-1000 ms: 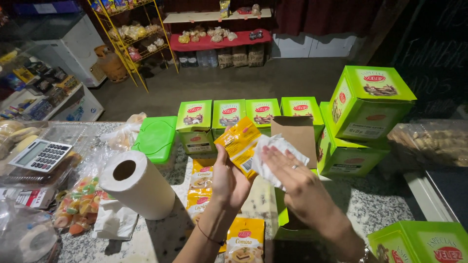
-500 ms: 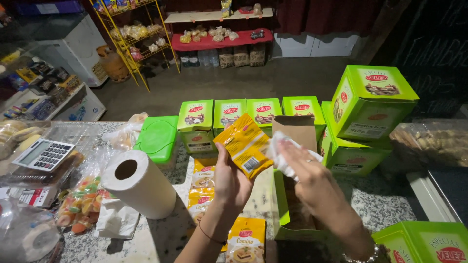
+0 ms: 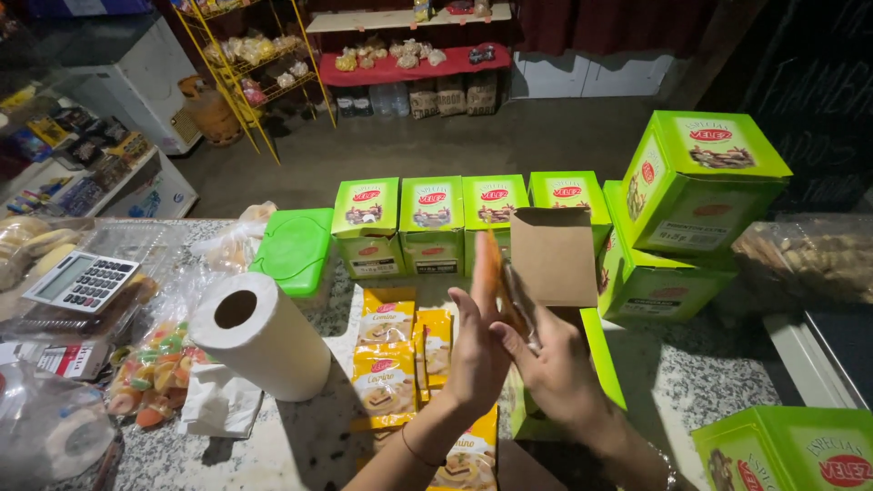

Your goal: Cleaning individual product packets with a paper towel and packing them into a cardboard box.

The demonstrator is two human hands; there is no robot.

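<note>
Small shop, seen from behind the counter. Stone counter [image 3: 691, 382] is lying under the hands, carrying a calculator [image 3: 82, 280] far left of them and green boxes [image 3: 436, 223] lining up just beyond them. Yellow snack packets [image 3: 386, 359] are lying just left of the hands. Well beyond, a yellow wire rack [image 3: 259, 64] and a red shelf [image 3: 409, 64] are displaying bagged goods.

One head-worn view — looking down, close over a stone counter [image 3: 700, 382] — faces out toward shop shelves [image 3: 409, 68].
</note>
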